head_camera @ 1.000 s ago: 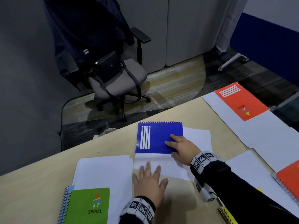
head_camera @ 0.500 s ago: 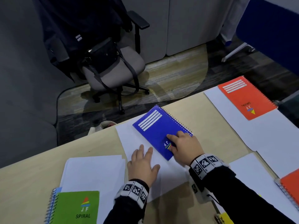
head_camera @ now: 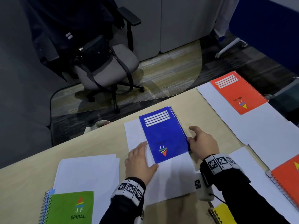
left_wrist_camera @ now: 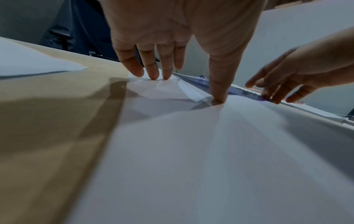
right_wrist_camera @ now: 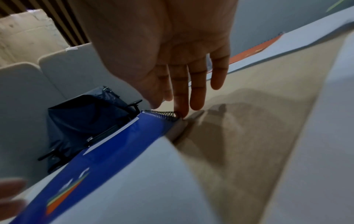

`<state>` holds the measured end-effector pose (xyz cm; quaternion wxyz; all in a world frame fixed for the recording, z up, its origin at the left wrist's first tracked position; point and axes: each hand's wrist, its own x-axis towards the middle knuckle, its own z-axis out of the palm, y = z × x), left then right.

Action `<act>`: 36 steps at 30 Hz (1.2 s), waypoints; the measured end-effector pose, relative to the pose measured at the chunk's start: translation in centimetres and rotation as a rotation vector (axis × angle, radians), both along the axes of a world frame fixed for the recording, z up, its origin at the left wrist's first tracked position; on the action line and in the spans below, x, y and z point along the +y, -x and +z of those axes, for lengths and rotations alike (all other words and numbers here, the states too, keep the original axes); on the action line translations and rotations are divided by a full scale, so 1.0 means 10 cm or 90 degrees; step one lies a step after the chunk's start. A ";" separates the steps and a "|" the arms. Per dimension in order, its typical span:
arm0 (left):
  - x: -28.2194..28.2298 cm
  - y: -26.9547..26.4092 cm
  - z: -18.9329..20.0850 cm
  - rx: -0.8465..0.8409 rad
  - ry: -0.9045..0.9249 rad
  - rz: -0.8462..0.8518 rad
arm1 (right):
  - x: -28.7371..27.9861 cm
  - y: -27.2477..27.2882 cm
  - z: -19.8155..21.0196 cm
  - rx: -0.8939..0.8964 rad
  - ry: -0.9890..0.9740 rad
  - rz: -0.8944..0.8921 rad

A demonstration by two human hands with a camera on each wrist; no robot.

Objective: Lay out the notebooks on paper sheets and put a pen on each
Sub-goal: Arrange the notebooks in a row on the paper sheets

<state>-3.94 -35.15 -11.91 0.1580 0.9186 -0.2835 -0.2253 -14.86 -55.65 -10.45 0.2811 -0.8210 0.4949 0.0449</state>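
A blue spiral notebook lies on a white paper sheet at the middle of the wooden table, its spiral edge on the right. My left hand lies flat on the sheet, fingers straight, just left of the notebook's near corner. My right hand is at the notebook's right side, with straight fingers touching the spiral binding. Neither hand holds anything. No pen shows in any view.
A green notebook sits near left beside a stack of sheets. An orange notebook lies on paper far right, another orange one at the right edge. A yellow notebook corner shows near my right sleeve. An office chair stands beyond the table.
The blue notebook has turned from a slant to lie more squarely on the sheet. My right hand slid off its cover to the spiral edge. My left hand stays pressed on the paper.
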 end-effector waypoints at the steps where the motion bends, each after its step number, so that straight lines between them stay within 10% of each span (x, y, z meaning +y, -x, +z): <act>1: 0.02 -0.01 0.01 -0.014 -0.015 -0.002 | -0.01 0.04 -0.01 -0.006 -0.020 -0.021; 11: -0.04 0.06 0.10 -0.008 -0.131 -0.032 | 0.03 0.03 0.03 -0.226 -0.199 -0.210; 15: -0.14 0.12 0.03 0.064 -0.015 -0.034 | 0.06 0.03 0.09 -0.084 0.055 0.012; 21: -0.17 0.11 -0.05 0.136 0.195 -0.019 | 0.22 0.05 -0.09 0.040 0.015 0.299; 28: -0.20 0.09 -0.07 0.024 -0.035 -0.065 | -0.11 0.03 -0.09 0.066 0.026 0.250; 32: -0.28 0.04 -0.02 0.044 -0.056 -0.057 | -0.45 0.00 0.04 -0.059 0.134 0.011; 36: -0.34 0.03 0.02 0.066 -0.063 -0.031 | -0.77 -0.12 0.03 0.090 0.080 -0.124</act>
